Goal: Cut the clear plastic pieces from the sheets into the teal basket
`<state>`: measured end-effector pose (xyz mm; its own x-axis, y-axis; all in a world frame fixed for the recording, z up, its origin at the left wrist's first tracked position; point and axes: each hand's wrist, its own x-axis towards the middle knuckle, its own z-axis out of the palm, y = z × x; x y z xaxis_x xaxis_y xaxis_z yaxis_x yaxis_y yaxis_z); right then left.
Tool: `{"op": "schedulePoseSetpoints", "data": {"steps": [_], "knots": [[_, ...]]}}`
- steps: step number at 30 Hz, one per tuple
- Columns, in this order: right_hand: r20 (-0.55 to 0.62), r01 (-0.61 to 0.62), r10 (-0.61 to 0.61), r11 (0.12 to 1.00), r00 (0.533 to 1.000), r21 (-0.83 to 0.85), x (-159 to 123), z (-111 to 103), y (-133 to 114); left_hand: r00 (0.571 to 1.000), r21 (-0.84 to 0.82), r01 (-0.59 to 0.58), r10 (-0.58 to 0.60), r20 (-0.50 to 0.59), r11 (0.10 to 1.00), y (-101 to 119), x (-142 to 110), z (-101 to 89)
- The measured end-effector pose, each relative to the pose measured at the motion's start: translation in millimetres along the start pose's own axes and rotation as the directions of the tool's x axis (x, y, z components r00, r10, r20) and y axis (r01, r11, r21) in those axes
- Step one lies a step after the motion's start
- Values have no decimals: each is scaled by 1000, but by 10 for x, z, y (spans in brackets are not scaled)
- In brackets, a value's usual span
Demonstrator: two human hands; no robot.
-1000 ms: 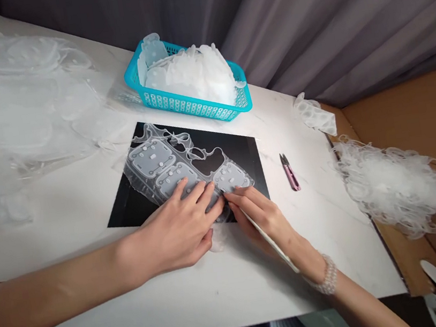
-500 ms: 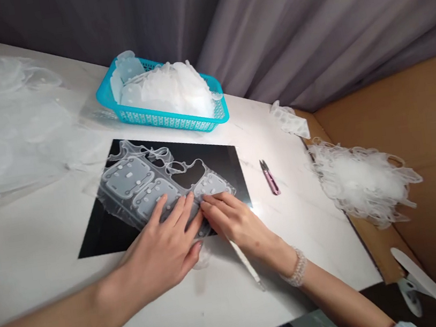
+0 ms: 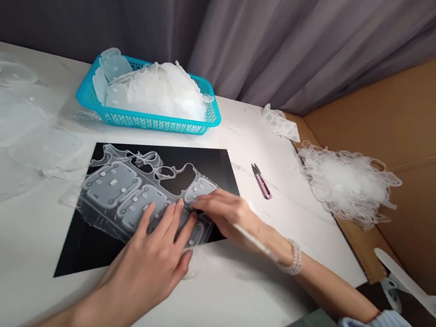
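Note:
A translucent silicone-like sheet (image 3: 113, 183) with rounded panels and a torn-looking, cut-out far edge lies on a black mat (image 3: 79, 245). My left hand (image 3: 159, 247) rests flat on the sheet with its fingers spread. Close by its fingertips, my right hand (image 3: 229, 213) is closed around a thin white pen-like tool (image 3: 255, 239), whose rear end slants back over the wrist. The tool's tip is hidden under the fingers. Pink-handled thread snips (image 3: 261, 181) lie to the right of the mat, apart from both hands.
Behind the mat stands a blue basket (image 3: 147, 123) heaped with translucent pieces. Clear sheets (image 3: 6, 133) cover the table's left. A cardboard box (image 3: 413, 141) at the right edge has a pile of stringy scraps (image 3: 346, 183); a small translucent piece (image 3: 279, 124) lies near its corner.
The view has shifted, so everything on the table sits a little further left. My right hand has turned, and the tool's rear end has swung up toward the wrist. My left hand stays on the sheet.

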<state>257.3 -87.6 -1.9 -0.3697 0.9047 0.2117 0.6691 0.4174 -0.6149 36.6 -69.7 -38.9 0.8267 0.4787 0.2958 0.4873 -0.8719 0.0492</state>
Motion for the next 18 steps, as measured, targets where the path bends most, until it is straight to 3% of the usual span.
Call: {"op": "schedulePoseSetpoints", "data": {"steps": [1, 2, 3, 4, 6, 8, 10, 13, 16, 18], "knots": [[-78, -122, 133, 984, 988, 131, -13, -70, 94, 1000, -1, 7, -7, 8, 1000, 3, 1, -3], [-163, -246, 295, 932, 942, 265, -44, -169, 208, 1000, -2, 13, -13, 15, 1000, 5, 3, -7], [-236, -353, 463, 850, 854, 391, -97, -296, 338, 1000, -4, 17, -17, 21, 1000, 8, 5, -14], [-338, -388, 607, 754, 719, 530, -172, -445, 474, 999, -6, 19, -18, 28, 1000, 11, 9, -22], [-428, -373, 676, 709, 599, 598, -371, -768, 730, 999, -10, 23, -23, 46, 1000, 18, 17, -41], [-446, -362, 712, 677, 542, 641, -575, -1040, 902, 998, -15, 32, -31, 62, 999, 26, 23, -58], [-456, -339, 727, 660, 513, 670, -704, -1176, 947, 996, -34, 42, -39, 75, 999, 32, 26, -70], [-458, -276, 728, 643, 511, 714, -657, -1110, 767, 996, -126, 70, -63, 60, 989, 28, 34, -100], [-464, -182, 674, 658, 575, 731, -402, -893, 367, 993, -360, 111, -114, 14, 926, -11, 87, -201], [-504, -142, 588, 728, 633, 671, -237, -749, 42, 981, -596, 178, -192, 40, 783, -67, 164, -313]]}}
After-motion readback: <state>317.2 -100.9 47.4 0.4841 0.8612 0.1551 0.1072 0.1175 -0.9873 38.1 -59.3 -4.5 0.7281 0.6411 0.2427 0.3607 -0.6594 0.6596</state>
